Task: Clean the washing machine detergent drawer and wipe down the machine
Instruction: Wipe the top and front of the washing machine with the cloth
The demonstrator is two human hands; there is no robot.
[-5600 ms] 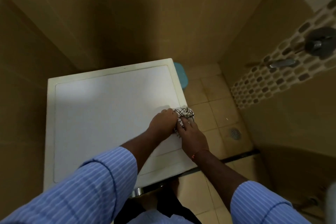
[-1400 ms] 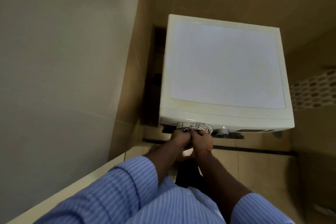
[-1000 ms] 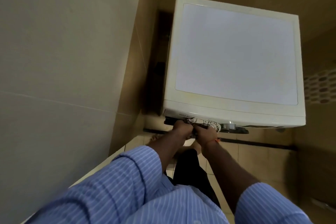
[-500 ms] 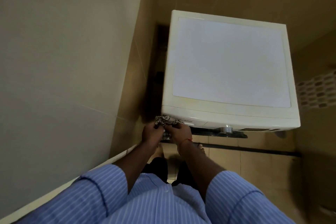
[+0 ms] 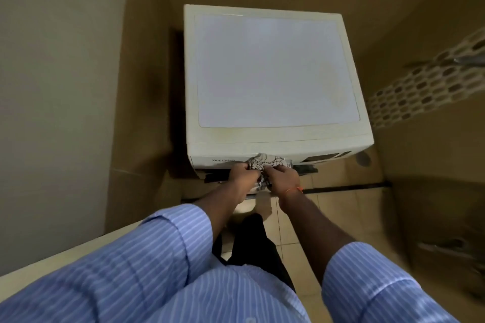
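washer btwn L wall & R wall | cloth on front panel | hands behind cloth: L, R

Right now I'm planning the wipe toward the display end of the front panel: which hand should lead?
Probably the right hand. It grips the cloth on the side nearer the display, while the left hand grips it nearer the logo.
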